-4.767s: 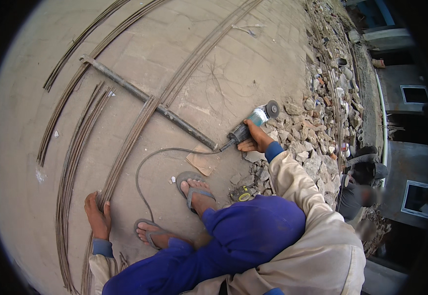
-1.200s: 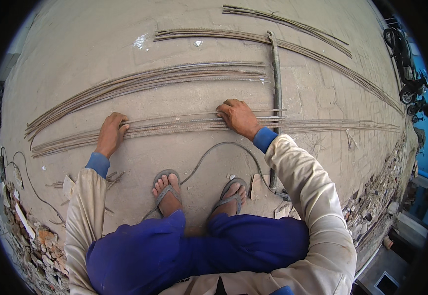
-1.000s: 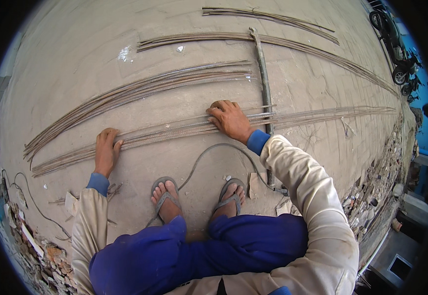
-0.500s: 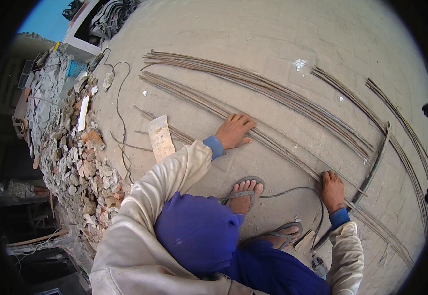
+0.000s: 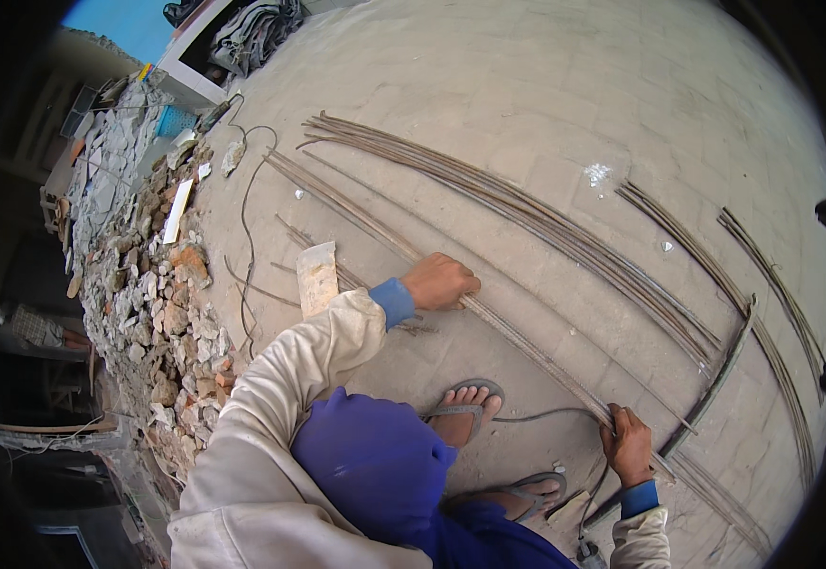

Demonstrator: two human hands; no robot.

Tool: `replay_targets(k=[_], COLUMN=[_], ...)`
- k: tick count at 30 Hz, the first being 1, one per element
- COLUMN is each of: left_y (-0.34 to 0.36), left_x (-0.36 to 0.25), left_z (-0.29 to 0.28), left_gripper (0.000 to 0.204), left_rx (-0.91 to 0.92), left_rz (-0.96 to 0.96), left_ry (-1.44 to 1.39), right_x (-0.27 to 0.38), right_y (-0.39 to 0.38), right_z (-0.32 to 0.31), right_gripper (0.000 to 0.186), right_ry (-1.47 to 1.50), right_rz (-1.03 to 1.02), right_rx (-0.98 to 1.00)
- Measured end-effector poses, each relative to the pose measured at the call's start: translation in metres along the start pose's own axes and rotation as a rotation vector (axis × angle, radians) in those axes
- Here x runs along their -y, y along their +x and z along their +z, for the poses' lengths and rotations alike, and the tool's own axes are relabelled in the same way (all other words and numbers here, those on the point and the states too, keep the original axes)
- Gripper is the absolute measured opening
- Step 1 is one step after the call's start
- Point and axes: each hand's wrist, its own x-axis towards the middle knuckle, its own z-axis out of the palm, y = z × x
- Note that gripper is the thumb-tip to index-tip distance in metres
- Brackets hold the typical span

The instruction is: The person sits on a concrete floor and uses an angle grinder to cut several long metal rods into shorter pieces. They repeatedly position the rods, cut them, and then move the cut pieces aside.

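A thin bundle of steel reinforcing bars [image 5: 534,353] runs slantwise in front of me, from upper left to lower right. My left hand [image 5: 441,282] is closed around it near the middle. Toward its lower right end, my right hand [image 5: 628,446] grips the same bundle. One separate bar [image 5: 574,331] lies on the ground just beyond it. Several more thin bars [image 5: 716,503] extend past my right hand at the lower right; whether they belong to the held bundle cannot be made out.
Farther off lies a larger bar bundle [image 5: 498,191], with shorter bundles [image 5: 697,251] to the right. A dark, thicker rod [image 5: 724,365] crosses near them. A flat pale board [image 5: 318,278] lies by my left forearm. Rubble [image 5: 161,332] fills the left side. A black cable [image 5: 546,414] passes my sandalled feet.
Both hands have drawn the bundle nearer to me, and one bar has separated from it on the ground. My left hand has closed more fully around the bars. The view has shifted slightly.
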Motion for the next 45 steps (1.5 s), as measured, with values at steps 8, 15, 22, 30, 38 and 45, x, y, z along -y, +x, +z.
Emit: replay_targets(k=[8, 15, 22, 30, 38, 45], left_y=[0.085, 0.135, 0.158, 0.165, 0.163, 0.208], left_x=[0.045, 0.054, 0.062, 0.07, 0.038, -0.131], left_z=[-0.053, -0.057, 0.003, 0.028, 0.035, 0.004], left_gripper=[0.028, 0.046, 0.078, 0.082, 0.069, 0.054], left_rx=[-0.292, -0.151, -0.072, 0.06, -0.232, -0.13], left_rz=[-0.096, -0.314, -0.245, -0.248, -0.043, 0.559], left_ry=[-0.003, -0.01, 0.043, 0.22, 0.128, -0.108], right_x=[-0.028, -0.034, -0.083, -0.1, -0.161, -0.123], right_y=[0.096, 0.171, 0.174, 0.137, -0.092, -0.189], right_z=[-0.071, -0.106, -0.062, -0.025, -0.043, 0.022], right_gripper=[0.042, 0.044, 0.059, 0.065, 0.048, 0.046], right_ry=[-0.193, -0.29, -0.389, -0.229, 0.169, 0.304], right_rz=[-0.075, -0.038, 0.024, 0.256, 1.189, 1.362], right_rx=[-0.281, -0.29, -0.374, -0.364, -0.849, -0.881])
